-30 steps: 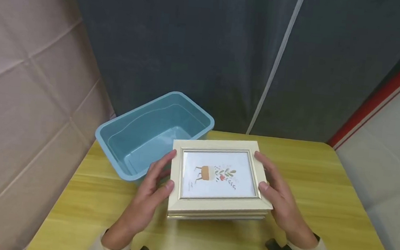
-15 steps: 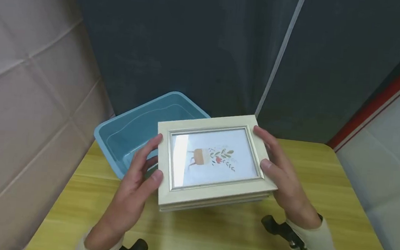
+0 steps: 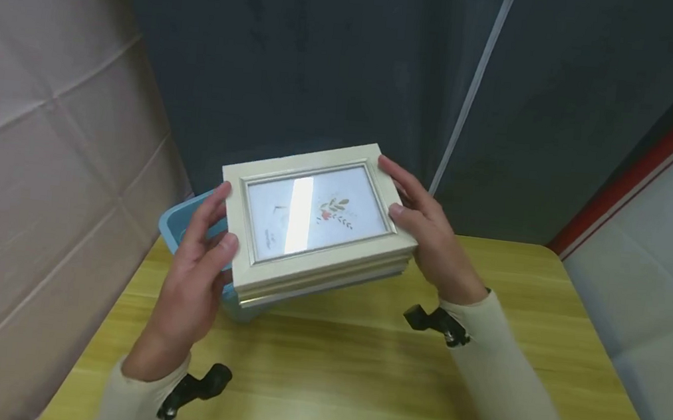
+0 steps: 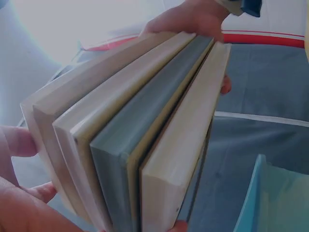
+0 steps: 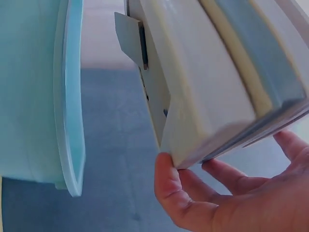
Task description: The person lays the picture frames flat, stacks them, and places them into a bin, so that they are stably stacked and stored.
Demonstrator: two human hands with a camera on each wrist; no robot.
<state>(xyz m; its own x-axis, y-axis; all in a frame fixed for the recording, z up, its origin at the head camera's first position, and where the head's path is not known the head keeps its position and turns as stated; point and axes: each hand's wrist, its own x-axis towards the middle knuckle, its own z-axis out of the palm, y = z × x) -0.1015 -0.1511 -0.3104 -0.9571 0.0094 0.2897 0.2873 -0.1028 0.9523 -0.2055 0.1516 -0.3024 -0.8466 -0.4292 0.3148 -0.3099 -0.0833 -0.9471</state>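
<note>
A stack of several picture frames is held up between both hands, tilted, over the front of the blue plastic tub (image 3: 176, 219). On top lies a cream picture frame (image 3: 318, 212) with a flower print behind glass and a bright glare stripe. Below it the left wrist view shows more pale frames and a blue-grey frame (image 4: 145, 101). My left hand (image 3: 188, 284) grips the stack's left end, thumb near the top edge. At the opposite end my right hand (image 3: 435, 245) holds on, its fingertips reaching the bottom frame (image 5: 193, 96), whose back stand shows.
Most of the tub is hidden behind the stack in the head view. It stands on a yellow wood-grain table (image 3: 328, 376). A dark curtain (image 3: 302, 53) hangs behind, with a pale cloth wall (image 3: 63, 179) on the left.
Both hands have lifted the stack from low over the table and carried it up and left, over the tub. The stack has tilted, and a glare stripe now crosses the glass.
</note>
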